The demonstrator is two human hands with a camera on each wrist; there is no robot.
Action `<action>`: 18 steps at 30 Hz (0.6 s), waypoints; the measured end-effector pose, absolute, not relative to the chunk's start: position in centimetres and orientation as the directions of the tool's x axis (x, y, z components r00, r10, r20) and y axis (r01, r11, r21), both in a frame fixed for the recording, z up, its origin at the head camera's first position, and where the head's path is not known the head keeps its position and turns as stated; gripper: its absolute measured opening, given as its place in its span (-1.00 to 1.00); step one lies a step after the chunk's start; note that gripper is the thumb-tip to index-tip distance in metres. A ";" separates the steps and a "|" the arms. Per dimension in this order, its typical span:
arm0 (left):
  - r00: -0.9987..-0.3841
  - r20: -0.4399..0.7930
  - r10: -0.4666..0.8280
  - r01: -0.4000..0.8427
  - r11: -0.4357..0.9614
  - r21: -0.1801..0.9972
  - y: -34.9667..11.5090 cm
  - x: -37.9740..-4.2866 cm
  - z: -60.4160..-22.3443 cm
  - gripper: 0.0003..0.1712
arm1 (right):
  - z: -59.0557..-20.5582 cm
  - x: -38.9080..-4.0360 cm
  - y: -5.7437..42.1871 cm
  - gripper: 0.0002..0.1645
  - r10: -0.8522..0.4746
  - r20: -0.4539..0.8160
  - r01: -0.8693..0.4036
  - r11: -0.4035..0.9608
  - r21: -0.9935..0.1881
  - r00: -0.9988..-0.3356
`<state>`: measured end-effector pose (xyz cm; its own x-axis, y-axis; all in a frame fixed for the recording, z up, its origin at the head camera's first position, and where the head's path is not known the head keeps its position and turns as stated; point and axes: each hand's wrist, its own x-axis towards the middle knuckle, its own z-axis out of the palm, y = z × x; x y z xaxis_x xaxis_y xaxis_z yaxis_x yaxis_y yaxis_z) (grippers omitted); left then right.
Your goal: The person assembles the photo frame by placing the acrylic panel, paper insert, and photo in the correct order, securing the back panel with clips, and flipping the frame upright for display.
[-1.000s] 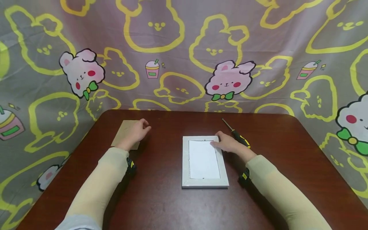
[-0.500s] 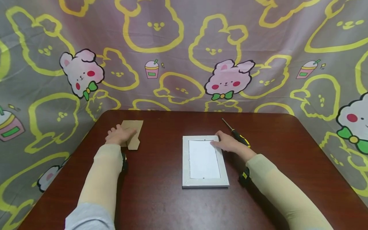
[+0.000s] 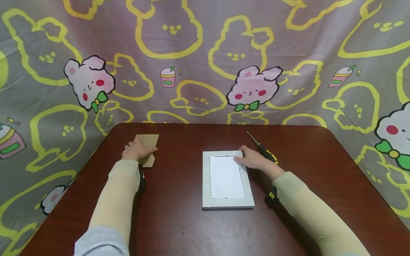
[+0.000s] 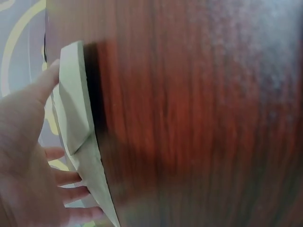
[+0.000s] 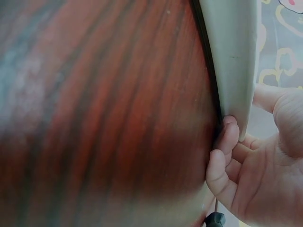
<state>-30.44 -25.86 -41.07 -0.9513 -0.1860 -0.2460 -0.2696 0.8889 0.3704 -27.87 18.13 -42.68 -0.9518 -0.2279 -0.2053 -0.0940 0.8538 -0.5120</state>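
On the left of the table a brown cardboard backing board point(image 3: 150, 140) with a folded stand flap point(image 4: 73, 99) lies flat. My left hand point(image 3: 136, 150) is laid across it, fingers spread and mostly straight, thumb toward its right edge. In the left wrist view the fingertips point(image 4: 87, 213) touch the board. Nearer the middle, a white picture frame point(image 3: 206, 181) lies with a white sheet point(image 3: 225, 177) filling its opening. My right hand point(image 3: 253, 159) grips its upper right corner, thumb on top and fingers curled against the outer side, as the right wrist view shows.
Beyond my right hand lies a screwdriver point(image 3: 267, 153) with a black and yellow handle, its shaft pointing to the back left. The dark red wooden table point(image 3: 179, 227) is bordered by a cartoon-print curtain point(image 3: 198, 46) at the back and sides.
My left hand has swung left from the board's right side and settled over its left part, uncovering the board's right edge. The right hand and the frame have stayed put.
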 end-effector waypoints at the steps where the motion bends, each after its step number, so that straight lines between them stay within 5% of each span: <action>1: -0.952 -0.241 -0.187 -0.269 0.887 0.377 -25.8 -30.4 -41.0 0.18 | -42.7 -27.9 18.1 -0.34 -0.227 -0.206 -0.093 0.854 -0.512 -0.952; 18: -0.933 -0.233 -0.274 -0.355 0.809 0.469 -25.0 -30.8 -40.0 0.25 | -42.9 -27.9 18.1 -0.33 -0.230 -0.195 -0.098 0.848 -0.521 -0.953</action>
